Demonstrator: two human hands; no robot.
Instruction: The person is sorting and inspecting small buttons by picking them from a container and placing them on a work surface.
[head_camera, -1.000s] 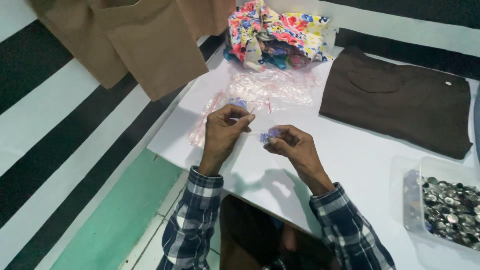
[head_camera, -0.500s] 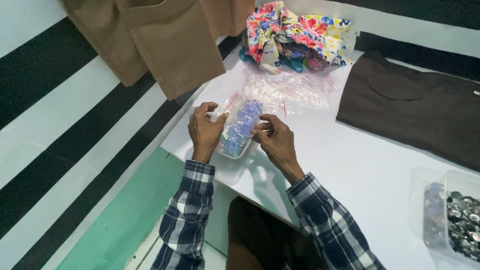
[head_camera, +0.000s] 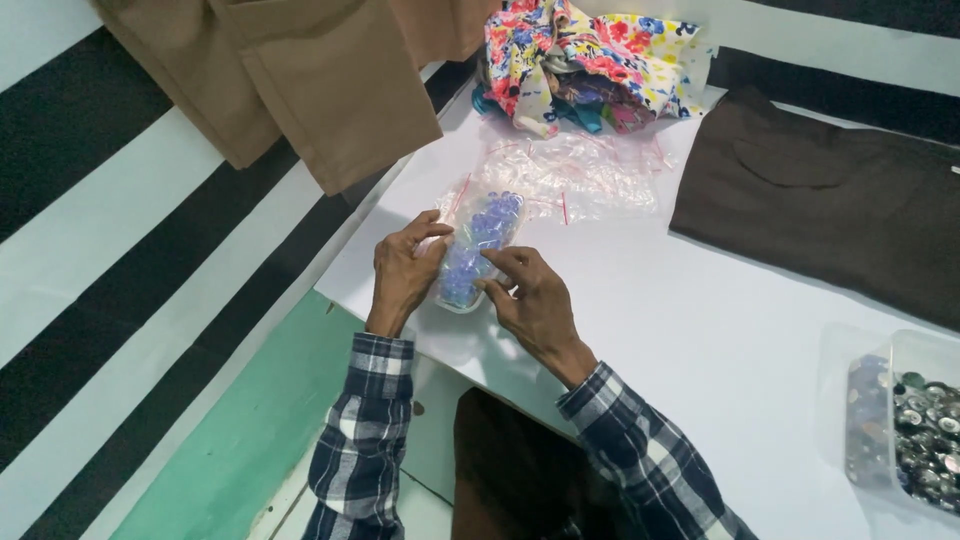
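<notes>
**Both hands on a small bag of blue beads at the tabletop's near-left corner**

Head view: the left hand (head_camera: 402, 275) and the right hand (head_camera: 530, 300) hold one small clear plastic bag of blue beads (head_camera: 473, 248) between them, just above the white tabletop (head_camera: 700, 330) near its near-left corner. The left grip is narrow, thumb and fingers pinched on the bag's left edge. The right grip is also narrow, fingertips pressing the bag's lower right side. Whether the bag's mouth is sealed I cannot tell; the plastic is too glossy here.

Just beyond the bag lies a loose heap of empty clear bags (head_camera: 575, 175) with red strips. At the far edge sits a bundle of bright floral cloth (head_camera: 585, 55); a folded brown garment (head_camera: 830, 205) lies toward the right, and tan cloth (head_camera: 320, 90) hangs over the far-left corner. A clear box of metal buttons (head_camera: 915, 420) stands at the near-right edge, well apart from the hands.

Handling such a bag well, I judge, means keeping it level, supporting the bead mass from below, and pinching only the plastic rim so nothing spills.
</notes>
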